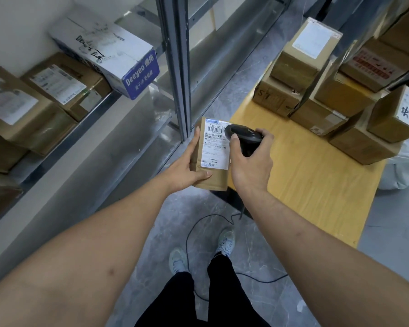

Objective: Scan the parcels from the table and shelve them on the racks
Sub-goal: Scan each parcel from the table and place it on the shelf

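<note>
Brown cardboard parcels are shown in three places, which marks the task as partly done. Several are already shelved on the rack [132, 128] at 9 to 11 o'clock, among them a white-and-blue carton [109, 53] and two brown boxes [33, 107] with white labels. A larger stack of boxes [335, 100] is left on the yellow table [316, 180] at 1 to 3 o'clock, so most of the scanning and shelving is judged to remain.

One small parcel [213, 154] is held near the centre, above the floor, between the rack at its 9 o'clock and the table at its 3 o'clock. It is gripped by the left hand [187, 166], with the thumb laid across its lower face and a finger along its left edge. It is a slim, upright brown box with a white shipping label [216, 147] covering most of the upper face; barcodes and printed digits are visible. The black scanner [243, 138] is gripped in the right hand [250, 161], its head held close over the label's top right corner, a cable [191, 234] trailing to the floor. The scanning step is judged to be in hand; shelving of this parcel is not yet done.
</note>
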Action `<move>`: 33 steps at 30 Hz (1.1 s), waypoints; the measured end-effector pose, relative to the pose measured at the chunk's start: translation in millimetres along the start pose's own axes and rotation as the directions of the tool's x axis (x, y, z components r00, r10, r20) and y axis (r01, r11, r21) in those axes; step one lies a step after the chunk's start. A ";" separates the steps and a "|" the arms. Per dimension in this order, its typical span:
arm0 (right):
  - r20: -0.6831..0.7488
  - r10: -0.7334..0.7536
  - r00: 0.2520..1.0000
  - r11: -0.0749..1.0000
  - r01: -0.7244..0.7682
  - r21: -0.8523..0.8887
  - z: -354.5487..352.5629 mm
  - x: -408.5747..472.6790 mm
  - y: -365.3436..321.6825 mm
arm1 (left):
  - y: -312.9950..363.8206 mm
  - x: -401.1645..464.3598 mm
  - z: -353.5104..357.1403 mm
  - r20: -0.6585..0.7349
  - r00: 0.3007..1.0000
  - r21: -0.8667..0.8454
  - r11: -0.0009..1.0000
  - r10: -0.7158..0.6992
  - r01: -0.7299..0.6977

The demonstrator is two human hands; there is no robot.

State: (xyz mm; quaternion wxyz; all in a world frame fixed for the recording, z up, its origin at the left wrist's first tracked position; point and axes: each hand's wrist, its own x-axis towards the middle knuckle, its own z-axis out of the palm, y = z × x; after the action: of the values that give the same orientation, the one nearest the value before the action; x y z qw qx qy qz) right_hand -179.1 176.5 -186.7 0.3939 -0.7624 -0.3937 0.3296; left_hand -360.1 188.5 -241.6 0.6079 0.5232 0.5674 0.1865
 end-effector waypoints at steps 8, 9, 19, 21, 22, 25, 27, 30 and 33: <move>0.003 -0.083 0.997 0.990 0.082 0.111 -5.5 -35.7 -51.8 | 33.7 -37.4 -30.3 -0.076 0.980 0.065 0.981 0.186 -0.182; 0.011 -0.096 0.995 0.989 0.094 0.118 -8.2 -40.1 -58.8 | 38.0 -42.2 -33.7 -0.085 0.976 0.068 0.978 0.202 -0.196; 0.081 -0.284 0.955 0.949 0.268 0.166 -55.5 -66.1 -105.2 | 78.5 -96.0 -41.9 -0.251 0.928 0.107 0.961 0.274 -0.255; 0.117 -0.327 0.938 0.936 0.304 0.178 -67.6 -67.0 -112.3 | 85.7 -107.5 -37.3 -0.296 0.915 0.107 0.961 0.275 -0.254; 0.144 -0.346 0.927 0.930 0.319 0.183 -73.0 -67.3 -115.4 | 89.0 -113.3 -34.3 -0.319 0.907 0.107 0.961 0.275 -0.254; 0.219 -0.413 0.884 0.904 0.370 0.213 -87.5 -73.5 -124.9 | 102.6 -139.7 -20.1 -0.421 0.871 0.072 0.966 0.254 -0.247; 0.273 -0.463 0.843 0.882 0.407 0.240 -95.5 -80.3 -130.2 | 106.8 -157.0 -12.5 -0.509 0.831 0.040 0.970 0.225 -0.238; 0.348 -0.515 0.784 0.855 0.440 0.274 -101.4 -96.6 -138.8 | 109.4 -191.8 -5.8 -0.643 0.742 0.018 0.972 0.190 -0.234; 0.393 -0.559 0.730 0.828 0.466 0.313 -100.6 -121.0 -149.7 | 107.3 -233.9 -3.5 -0.713 0.680 -0.032 0.962 0.168 -0.271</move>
State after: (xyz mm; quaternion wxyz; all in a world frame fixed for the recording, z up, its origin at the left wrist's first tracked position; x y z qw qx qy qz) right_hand -205.5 95.0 12.9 0.4345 -0.4783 -0.6385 0.4180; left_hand -390.9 39.2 -34.3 0.3522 0.4342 0.6750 0.4814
